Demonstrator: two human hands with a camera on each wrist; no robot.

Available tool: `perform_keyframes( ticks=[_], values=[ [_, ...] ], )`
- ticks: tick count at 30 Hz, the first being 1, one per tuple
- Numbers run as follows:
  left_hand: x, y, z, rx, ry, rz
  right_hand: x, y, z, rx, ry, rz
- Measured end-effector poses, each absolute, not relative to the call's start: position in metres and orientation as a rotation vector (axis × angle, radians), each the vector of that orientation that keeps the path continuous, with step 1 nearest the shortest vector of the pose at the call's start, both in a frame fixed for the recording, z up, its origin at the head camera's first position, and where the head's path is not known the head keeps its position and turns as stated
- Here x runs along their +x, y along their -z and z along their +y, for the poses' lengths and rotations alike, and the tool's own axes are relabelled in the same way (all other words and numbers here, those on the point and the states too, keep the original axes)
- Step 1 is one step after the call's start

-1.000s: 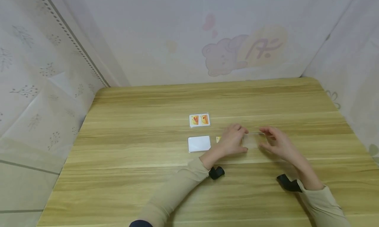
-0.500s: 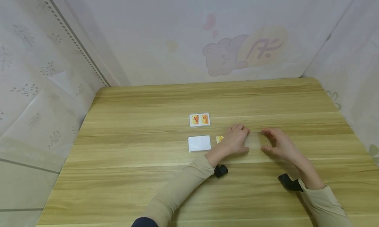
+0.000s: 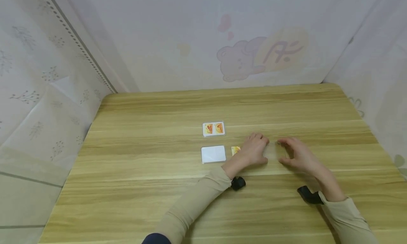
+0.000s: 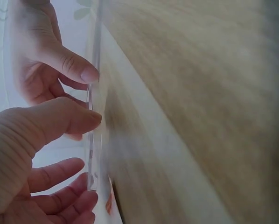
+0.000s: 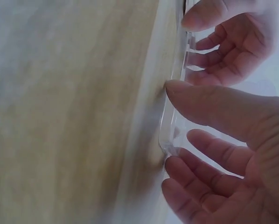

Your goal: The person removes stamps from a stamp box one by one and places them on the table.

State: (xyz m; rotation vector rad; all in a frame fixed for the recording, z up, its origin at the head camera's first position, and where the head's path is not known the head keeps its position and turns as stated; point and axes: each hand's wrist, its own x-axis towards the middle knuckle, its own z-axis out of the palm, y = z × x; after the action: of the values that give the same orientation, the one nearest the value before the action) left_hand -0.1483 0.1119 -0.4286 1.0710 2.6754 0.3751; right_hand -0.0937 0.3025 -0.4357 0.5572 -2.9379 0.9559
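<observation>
My left hand (image 3: 252, 150) and right hand (image 3: 297, 155) hold a thin clear plastic case (image 3: 274, 150) between them, low over the table. Each hand has its thumb at the near edge and its fingers at the far edge. In the left wrist view the case's clear rim (image 4: 91, 163) runs past the thumb and fingertips. The right wrist view shows its rounded corner (image 5: 165, 142) beside the right fingers. A yellow printed card (image 3: 235, 150) lies by the left hand, partly hidden behind it.
Left of the hands a blank white card (image 3: 213, 154) lies on the wooden table (image 3: 143, 166). Beyond it rests a clear-edged white card with two orange pictures (image 3: 213, 129). Patterned cloth (image 3: 178, 35) stands behind the table and at both sides.
The left hand has shifted slightly right, so more of the yellow card shows. The right hand stays in nearly the same place, and the clear case remains between both hands.
</observation>
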Motion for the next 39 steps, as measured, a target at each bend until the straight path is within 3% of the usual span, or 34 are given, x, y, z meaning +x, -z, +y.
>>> perform_keyframes(
  ticks=[39],
  values=[
    [-0.149, 0.413, 0.075, 1.161, -0.538, 2.694, -0.096, 0.428, 0.284, 0.709, -0.906, -2.788]
  ],
)
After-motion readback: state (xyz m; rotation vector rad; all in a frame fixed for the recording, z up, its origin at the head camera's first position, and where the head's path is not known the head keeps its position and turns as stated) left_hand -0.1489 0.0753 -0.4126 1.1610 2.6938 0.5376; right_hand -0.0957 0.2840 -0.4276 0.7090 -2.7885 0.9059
